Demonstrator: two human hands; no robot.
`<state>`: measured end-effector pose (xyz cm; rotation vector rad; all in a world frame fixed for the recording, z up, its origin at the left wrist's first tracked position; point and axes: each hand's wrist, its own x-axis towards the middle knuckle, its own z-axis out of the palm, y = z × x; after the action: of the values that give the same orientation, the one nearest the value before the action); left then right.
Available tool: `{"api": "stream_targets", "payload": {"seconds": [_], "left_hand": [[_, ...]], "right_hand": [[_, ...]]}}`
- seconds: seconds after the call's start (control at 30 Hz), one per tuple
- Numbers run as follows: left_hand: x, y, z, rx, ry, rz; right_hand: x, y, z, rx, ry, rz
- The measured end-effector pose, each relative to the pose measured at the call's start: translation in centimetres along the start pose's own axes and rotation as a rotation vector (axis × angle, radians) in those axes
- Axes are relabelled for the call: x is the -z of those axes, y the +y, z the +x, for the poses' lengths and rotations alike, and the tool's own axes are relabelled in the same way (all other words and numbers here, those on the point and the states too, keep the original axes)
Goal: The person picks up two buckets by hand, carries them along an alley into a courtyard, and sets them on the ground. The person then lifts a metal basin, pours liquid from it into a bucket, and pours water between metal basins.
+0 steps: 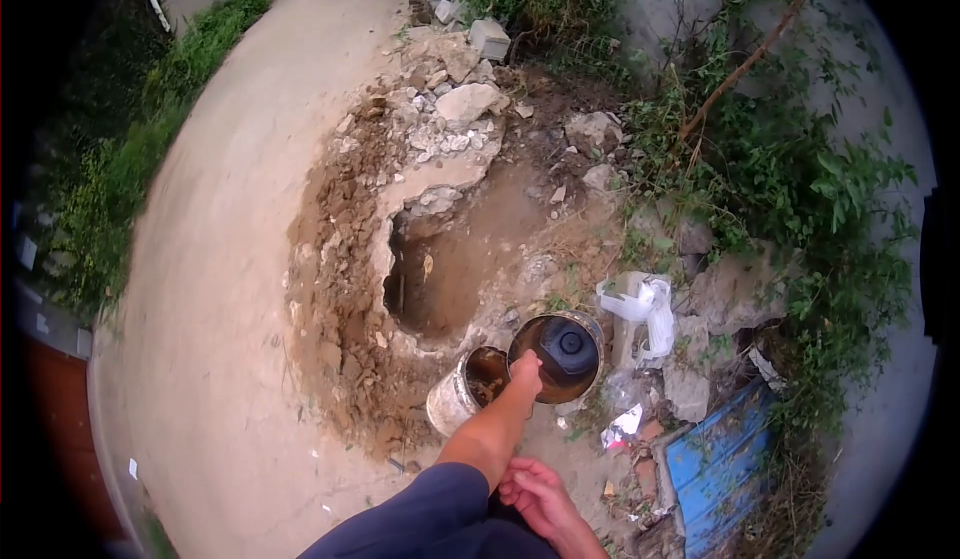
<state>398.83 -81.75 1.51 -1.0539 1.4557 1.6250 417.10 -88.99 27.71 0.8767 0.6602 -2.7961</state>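
Outdoors, a pale paved path runs up the left side, leafy plants crowd the right, and broken rubble lies beyond a dug hole ahead of me. On my side of that hole, a dark bucket stands close beside a paler bucket. My left hand is the nearer one, at the near left part of the dark bucket's rim; my right hand hangs farther back, close to my body. The dark bucket's round mouth faces up, showing no long axis. My left fingers are bunched together, but I cannot tell whether they clamp the rim. My right fingers curl loosely, slightly apart, with nothing seen in them. Inside the dark bucket is a round black shape, object or reflection, against brown; the stained paler bucket, on its left, has brown residue inside.
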Motion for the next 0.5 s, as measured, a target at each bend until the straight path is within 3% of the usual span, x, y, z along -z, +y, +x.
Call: {"api": "stream_targets", "payload": {"seconds": [0.23, 0.4, 0.5], "left_hand": [[0.1, -0.6, -0.1, -0.001, 0.003, -0.018], [0.3, 0.7, -2.1, 0.041, 0.028, 0.012], [1.0, 0.7, -1.0, 0.063, -0.065, -0.01]], "right_hand": [[-0.6, 0.2, 1.4, -0.028, 0.133, 0.131], [-1.4, 0.1, 1.3, -0.055, -0.067, 0.327], [-0.5, 1.1, 0.3, -0.008, -0.146, 0.324]]}}
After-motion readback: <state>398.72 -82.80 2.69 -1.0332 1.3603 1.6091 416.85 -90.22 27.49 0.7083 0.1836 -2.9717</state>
